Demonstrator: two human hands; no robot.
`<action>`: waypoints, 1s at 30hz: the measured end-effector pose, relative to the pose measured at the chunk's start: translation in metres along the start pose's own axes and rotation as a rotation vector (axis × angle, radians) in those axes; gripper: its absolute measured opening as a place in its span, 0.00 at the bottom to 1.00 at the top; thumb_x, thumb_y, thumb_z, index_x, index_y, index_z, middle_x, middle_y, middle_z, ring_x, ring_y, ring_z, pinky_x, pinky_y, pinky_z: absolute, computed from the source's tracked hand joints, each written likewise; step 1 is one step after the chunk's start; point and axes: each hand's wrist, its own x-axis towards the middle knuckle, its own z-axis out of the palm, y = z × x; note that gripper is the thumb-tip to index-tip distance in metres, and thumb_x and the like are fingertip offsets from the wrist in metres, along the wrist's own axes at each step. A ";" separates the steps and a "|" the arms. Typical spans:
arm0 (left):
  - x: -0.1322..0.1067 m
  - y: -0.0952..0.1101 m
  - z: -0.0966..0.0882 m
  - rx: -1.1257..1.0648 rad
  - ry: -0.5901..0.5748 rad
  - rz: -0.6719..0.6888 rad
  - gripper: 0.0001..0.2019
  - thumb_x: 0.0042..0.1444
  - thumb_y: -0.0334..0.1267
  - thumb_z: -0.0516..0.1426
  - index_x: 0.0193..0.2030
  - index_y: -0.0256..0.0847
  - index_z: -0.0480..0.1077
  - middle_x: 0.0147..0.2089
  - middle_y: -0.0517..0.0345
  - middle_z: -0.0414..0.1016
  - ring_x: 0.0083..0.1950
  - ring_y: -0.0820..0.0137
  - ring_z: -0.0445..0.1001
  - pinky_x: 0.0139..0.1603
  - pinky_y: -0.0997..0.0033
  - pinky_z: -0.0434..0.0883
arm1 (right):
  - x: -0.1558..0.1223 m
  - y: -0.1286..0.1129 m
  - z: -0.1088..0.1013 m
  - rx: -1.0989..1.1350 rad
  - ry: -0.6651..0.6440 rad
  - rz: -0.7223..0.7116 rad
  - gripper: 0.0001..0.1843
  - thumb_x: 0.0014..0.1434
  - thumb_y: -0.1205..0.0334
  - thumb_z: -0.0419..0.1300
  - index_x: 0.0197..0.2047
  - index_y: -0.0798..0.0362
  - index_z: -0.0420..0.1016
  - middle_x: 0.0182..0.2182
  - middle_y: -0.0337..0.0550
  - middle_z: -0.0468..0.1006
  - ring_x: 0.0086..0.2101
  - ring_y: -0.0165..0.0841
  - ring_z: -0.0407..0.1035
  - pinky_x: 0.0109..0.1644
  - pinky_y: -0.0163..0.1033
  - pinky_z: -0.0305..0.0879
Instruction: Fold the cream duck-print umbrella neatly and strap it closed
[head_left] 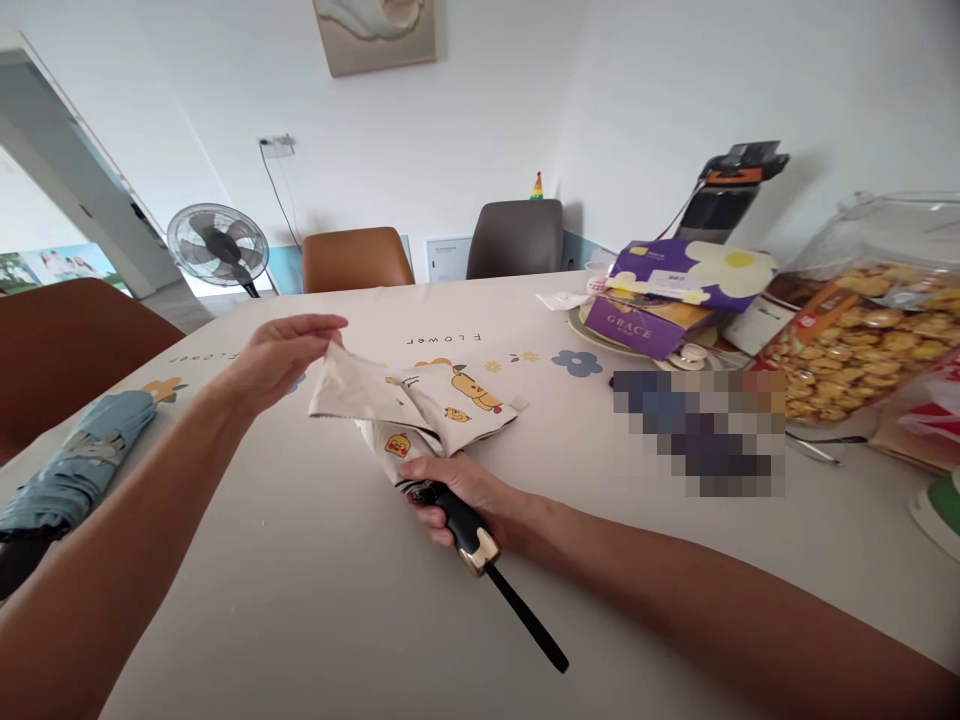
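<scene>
Closest in, the right hand (pixel 450 495) is clenched round the black handle of the cream umbrella (pixel 431 405), which lies mid-table. The left hand (pixel 281 355) pinches a canopy flap at ten o'clock. A blue umbrella (pixel 71 470) lies at nine by the table (pixel 300 600) edge. Purple boxes (pixel 667 295) and a snack bag (pixel 862 340) crowd two o'clock; bare cloth stretches toward twelve.

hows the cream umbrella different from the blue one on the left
The cream umbrella has loose, spread panels with cartoon prints; the blue umbrella is rolled up. The cream umbrella is held by the right hand and left hand; the blue umbrella lies untouched. Both are collapsed, on the table.
</scene>
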 end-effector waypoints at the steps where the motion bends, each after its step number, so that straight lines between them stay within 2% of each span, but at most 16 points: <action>1: -0.005 -0.005 -0.004 0.065 -0.003 -0.035 0.16 0.40 0.34 0.61 0.40 0.43 0.76 0.32 0.56 0.72 0.38 0.67 0.69 0.41 0.67 0.67 | 0.000 0.000 0.000 0.004 -0.005 -0.007 0.12 0.49 0.59 0.63 0.29 0.55 0.64 0.21 0.33 0.64 0.16 0.21 0.56 0.15 0.28 0.55; 3: -0.015 -0.011 -0.013 0.219 0.002 -0.052 0.14 0.39 0.34 0.60 0.36 0.45 0.77 0.33 0.56 0.71 0.40 0.65 0.68 0.40 0.68 0.66 | 0.000 0.000 -0.001 0.001 -0.018 -0.023 0.12 0.49 0.59 0.64 0.29 0.55 0.64 0.22 0.34 0.64 0.16 0.21 0.56 0.15 0.28 0.55; 5: -0.024 -0.013 -0.019 0.336 0.000 -0.039 0.06 0.40 0.35 0.58 0.27 0.46 0.76 0.33 0.56 0.71 0.39 0.64 0.67 0.40 0.68 0.65 | 0.001 0.001 -0.002 -0.011 -0.022 -0.032 0.12 0.49 0.59 0.63 0.28 0.55 0.64 0.23 0.35 0.64 0.17 0.21 0.56 0.16 0.28 0.56; 6: -0.028 -0.013 -0.020 0.365 -0.005 -0.033 0.04 0.41 0.35 0.58 0.22 0.46 0.74 0.33 0.56 0.70 0.39 0.65 0.67 0.40 0.67 0.65 | 0.002 0.002 -0.003 -0.016 -0.022 -0.035 0.12 0.49 0.59 0.63 0.28 0.55 0.64 0.23 0.35 0.64 0.17 0.21 0.56 0.16 0.28 0.56; 8: -0.034 -0.014 -0.022 0.326 0.014 -0.004 0.06 0.42 0.35 0.57 0.18 0.45 0.70 0.31 0.57 0.69 0.38 0.66 0.65 0.43 0.67 0.65 | 0.002 0.003 -0.004 -0.021 -0.025 -0.041 0.12 0.49 0.58 0.63 0.28 0.55 0.64 0.24 0.35 0.63 0.17 0.21 0.56 0.16 0.28 0.56; 10: -0.039 -0.019 -0.024 0.208 0.069 0.006 0.06 0.43 0.35 0.57 0.17 0.45 0.68 0.30 0.59 0.68 0.38 0.67 0.65 0.47 0.66 0.64 | 0.001 0.003 -0.004 -0.015 -0.046 -0.056 0.13 0.49 0.57 0.64 0.29 0.55 0.64 0.24 0.34 0.63 0.18 0.21 0.56 0.16 0.28 0.56; 13: -0.048 -0.030 -0.029 0.132 0.115 -0.097 0.05 0.43 0.36 0.59 0.19 0.44 0.68 0.29 0.59 0.68 0.42 0.66 0.66 0.56 0.62 0.60 | 0.000 0.003 -0.006 0.006 -0.085 -0.086 0.15 0.50 0.53 0.63 0.31 0.55 0.64 0.24 0.35 0.64 0.18 0.21 0.56 0.16 0.28 0.55; 16: -0.059 -0.039 -0.031 0.187 0.142 -0.226 0.04 0.42 0.37 0.60 0.21 0.43 0.70 0.38 0.57 0.71 0.49 0.62 0.66 0.59 0.59 0.59 | 0.002 0.003 -0.009 0.038 -0.126 -0.077 0.23 0.52 0.41 0.57 0.30 0.56 0.64 0.23 0.35 0.64 0.17 0.21 0.56 0.16 0.28 0.56; 18: -0.068 -0.041 -0.025 0.139 0.211 -0.308 0.04 0.43 0.38 0.61 0.26 0.42 0.71 0.45 0.55 0.71 0.52 0.60 0.66 0.56 0.57 0.65 | 0.005 0.004 -0.011 0.060 -0.149 -0.070 0.28 0.53 0.35 0.51 0.29 0.56 0.64 0.22 0.36 0.64 0.16 0.22 0.56 0.15 0.29 0.56; 20: -0.077 -0.040 -0.013 0.037 0.249 -0.432 0.08 0.45 0.40 0.61 0.33 0.40 0.72 0.46 0.51 0.71 0.49 0.59 0.70 0.48 0.55 0.71 | 0.009 0.004 -0.012 0.077 -0.149 -0.074 0.30 0.54 0.34 0.47 0.29 0.56 0.64 0.22 0.36 0.64 0.15 0.22 0.57 0.15 0.30 0.56; 21: -0.081 -0.039 -0.006 -0.013 0.233 -0.500 0.11 0.46 0.41 0.61 0.35 0.39 0.72 0.45 0.50 0.72 0.46 0.59 0.71 0.46 0.55 0.73 | 0.010 0.005 -0.012 0.084 -0.143 -0.074 0.30 0.55 0.34 0.46 0.29 0.56 0.64 0.21 0.36 0.65 0.15 0.22 0.57 0.14 0.30 0.56; 24: -0.090 -0.036 0.017 -0.157 0.072 -0.645 0.16 0.49 0.45 0.60 0.41 0.37 0.71 0.42 0.48 0.73 0.41 0.64 0.73 0.39 0.63 0.75 | 0.012 0.005 -0.013 0.089 -0.128 -0.058 0.30 0.56 0.34 0.45 0.28 0.56 0.64 0.20 0.36 0.65 0.15 0.23 0.57 0.14 0.30 0.56; 27: -0.095 -0.031 0.033 -0.261 0.007 -0.706 0.14 0.49 0.44 0.61 0.40 0.37 0.72 0.37 0.51 0.73 0.33 0.71 0.71 0.29 0.72 0.74 | 0.011 0.005 -0.011 0.078 -0.109 -0.032 0.31 0.56 0.34 0.44 0.28 0.57 0.64 0.19 0.36 0.64 0.15 0.22 0.56 0.14 0.30 0.56; 30: -0.098 -0.025 0.035 -0.243 0.119 -0.702 0.10 0.46 0.40 0.63 0.33 0.37 0.72 0.31 0.55 0.72 0.28 0.74 0.69 0.26 0.76 0.72 | 0.007 0.004 -0.008 0.069 -0.079 -0.033 0.30 0.56 0.35 0.46 0.27 0.56 0.63 0.19 0.35 0.63 0.15 0.22 0.56 0.14 0.29 0.55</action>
